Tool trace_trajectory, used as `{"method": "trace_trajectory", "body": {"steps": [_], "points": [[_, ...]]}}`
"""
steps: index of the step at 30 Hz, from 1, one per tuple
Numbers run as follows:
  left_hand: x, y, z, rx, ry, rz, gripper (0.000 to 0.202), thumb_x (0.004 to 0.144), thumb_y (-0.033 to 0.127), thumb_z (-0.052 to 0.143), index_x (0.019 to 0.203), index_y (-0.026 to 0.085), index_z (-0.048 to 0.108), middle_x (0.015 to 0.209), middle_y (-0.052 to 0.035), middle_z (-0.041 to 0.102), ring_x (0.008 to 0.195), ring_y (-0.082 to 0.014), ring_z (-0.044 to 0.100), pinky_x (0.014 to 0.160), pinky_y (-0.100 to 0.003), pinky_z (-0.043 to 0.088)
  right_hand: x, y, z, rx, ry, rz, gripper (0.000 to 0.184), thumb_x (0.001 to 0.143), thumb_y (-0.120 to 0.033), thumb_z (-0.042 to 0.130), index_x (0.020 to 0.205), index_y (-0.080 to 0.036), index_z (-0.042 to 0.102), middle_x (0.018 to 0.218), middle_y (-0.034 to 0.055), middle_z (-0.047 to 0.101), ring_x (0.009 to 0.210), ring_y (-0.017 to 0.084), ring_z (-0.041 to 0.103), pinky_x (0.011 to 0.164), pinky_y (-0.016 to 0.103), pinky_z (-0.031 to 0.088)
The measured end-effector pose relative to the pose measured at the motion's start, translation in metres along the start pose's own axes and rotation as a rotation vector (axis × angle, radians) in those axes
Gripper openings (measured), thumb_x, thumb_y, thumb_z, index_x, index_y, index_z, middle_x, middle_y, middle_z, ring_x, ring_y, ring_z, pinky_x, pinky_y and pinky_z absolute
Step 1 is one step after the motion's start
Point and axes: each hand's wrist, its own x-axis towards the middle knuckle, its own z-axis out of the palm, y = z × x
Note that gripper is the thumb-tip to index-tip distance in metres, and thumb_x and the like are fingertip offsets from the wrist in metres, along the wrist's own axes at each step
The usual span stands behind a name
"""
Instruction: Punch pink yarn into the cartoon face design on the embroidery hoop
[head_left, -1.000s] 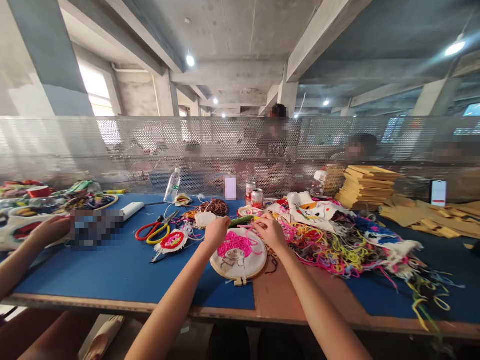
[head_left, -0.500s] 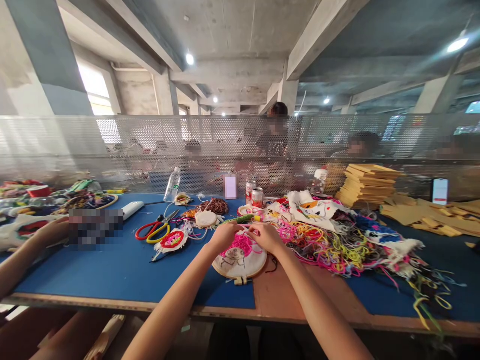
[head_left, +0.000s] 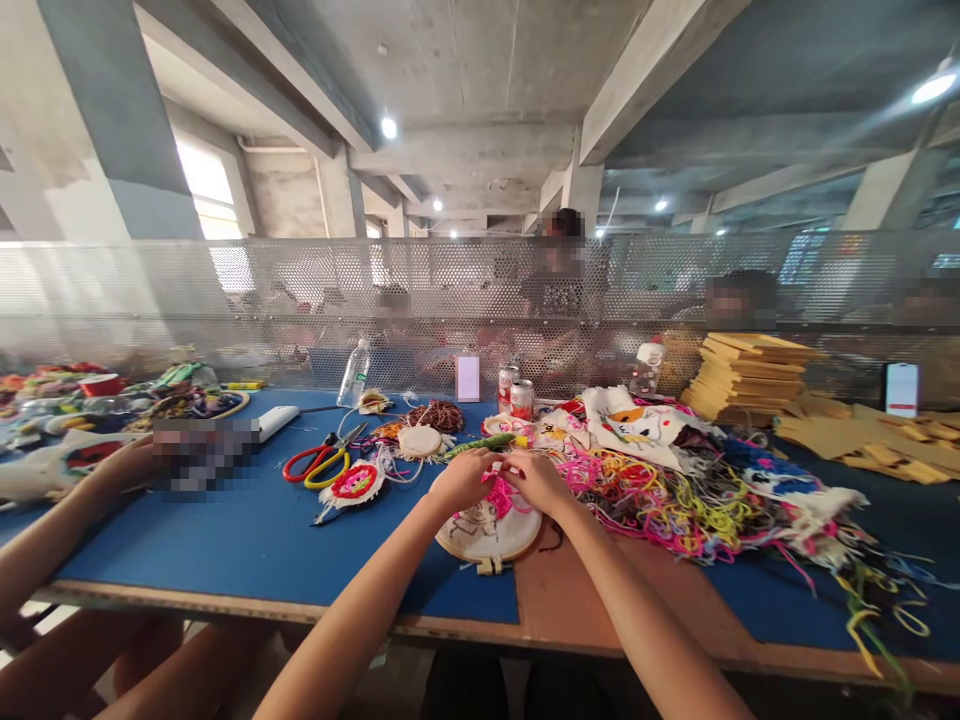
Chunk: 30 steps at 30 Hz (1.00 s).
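Observation:
A round embroidery hoop (head_left: 491, 530) with white cloth and a pink yarn patch lies on the blue table mat (head_left: 247, 530) in front of me. My left hand (head_left: 465, 480) and my right hand (head_left: 534, 480) meet over its far edge, fingers curled together on pink yarn (head_left: 498, 492). A green tool (head_left: 480, 446) lies just beyond my hands.
A tangle of coloured yarn (head_left: 675, 495) spreads to the right. Red and yellow scissors (head_left: 319, 462), a small red yarn piece (head_left: 354, 482), two cans (head_left: 521, 397) and a bottle (head_left: 353, 372) stand left and behind. Another person's hand (head_left: 127, 465) rests at far left. A mesh screen (head_left: 300, 300) backs the table.
My hands have drawn together over the hoop, covering most of the pink patch. The view has shifted slightly.

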Motion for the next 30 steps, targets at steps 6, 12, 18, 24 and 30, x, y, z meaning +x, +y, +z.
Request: {"method": "trace_trajectory", "body": {"steps": [6, 12, 18, 24, 30], "points": [[0.003, 0.005, -0.002, 0.019, -0.046, 0.008, 0.015, 0.082, 0.024, 0.054, 0.087, 0.015, 0.065, 0.090, -0.0093, 0.067, 0.085, -0.0211, 0.061, 0.075, -0.028, 0.044, 0.000, -0.001, 0.004, 0.010, 0.001, -0.002, 0.017, 0.081, -0.019, 0.052, 0.083, -0.020, 0.069, 0.082, 0.0031, 0.066, 0.069, 0.015, 0.060, 0.062, 0.023, 0.039], [0.004, 0.006, -0.005, 0.025, -0.054, -0.023, 0.015, 0.082, 0.022, 0.055, 0.075, 0.013, 0.066, 0.081, -0.0090, 0.067, 0.078, -0.0211, 0.062, 0.069, -0.027, 0.044, 0.000, -0.004, 0.003, 0.011, 0.003, 0.004, 0.019, 0.083, -0.021, 0.050, 0.086, -0.021, 0.069, 0.079, 0.0026, 0.068, 0.065, 0.015, 0.060, 0.061, 0.023, 0.039], [0.004, 0.004, -0.004, 0.011, -0.047, -0.038, 0.016, 0.081, 0.016, 0.053, 0.075, 0.014, 0.068, 0.081, -0.0086, 0.067, 0.079, -0.0202, 0.061, 0.069, -0.026, 0.043, 0.000, -0.005, 0.000, -0.026, 0.017, 0.027, 0.019, 0.085, -0.024, 0.049, 0.083, -0.021, 0.068, 0.081, 0.0027, 0.068, 0.066, 0.015, 0.060, 0.059, 0.023, 0.037], [0.004, 0.002, -0.003, -0.019, -0.039, -0.041, 0.019, 0.080, 0.012, 0.051, 0.076, 0.014, 0.069, 0.080, -0.0084, 0.066, 0.078, -0.0189, 0.060, 0.068, -0.025, 0.043, 0.000, 0.000, -0.003, -0.083, 0.022, 0.059, 0.019, 0.087, -0.027, 0.048, 0.085, -0.023, 0.066, 0.084, 0.0019, 0.067, 0.072, 0.015, 0.061, 0.059, 0.022, 0.037], [0.003, 0.002, -0.004, -0.035, -0.022, -0.046, 0.018, 0.081, 0.016, 0.052, 0.079, 0.015, 0.070, 0.081, -0.0081, 0.065, 0.076, -0.0186, 0.060, 0.067, -0.026, 0.043, -0.002, 0.009, -0.011, -0.165, 0.037, 0.135, 0.018, 0.089, -0.025, 0.045, 0.088, -0.022, 0.062, 0.092, 0.0022, 0.066, 0.075, 0.015, 0.061, 0.059, 0.022, 0.035]]}}
